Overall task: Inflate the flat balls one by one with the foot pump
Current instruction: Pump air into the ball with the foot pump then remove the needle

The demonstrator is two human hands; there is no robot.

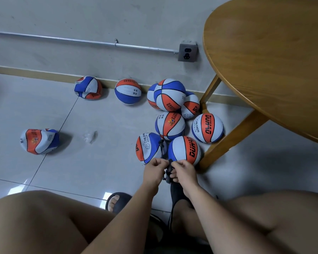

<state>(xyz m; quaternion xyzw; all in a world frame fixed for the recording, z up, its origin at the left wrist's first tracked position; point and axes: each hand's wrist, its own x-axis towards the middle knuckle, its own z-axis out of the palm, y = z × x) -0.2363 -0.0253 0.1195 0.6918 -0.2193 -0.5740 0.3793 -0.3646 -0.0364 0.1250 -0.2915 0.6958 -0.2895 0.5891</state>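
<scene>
the foot pump (175,191) lies dark on the floor between your feet, at 6 o'clock from your hands, where a sole can reach it. both hands grasp its hose end (169,168): your left hand (155,169) curls its fingers on it from 9 o'clock and your right hand (183,171) from 3 o'clock, likely to steady the small fitting. at 11 o'clock the hose lies over a near ball (148,148). a round ball (184,149) sits at 1 o'clock. a crumpled ball (39,141) waits well apart at 9 o'clock, and a second flat ball (88,87) lies by the wall at 10 o'clock. the wooden table (264,61) stands at 2 o'clock.
</scene>
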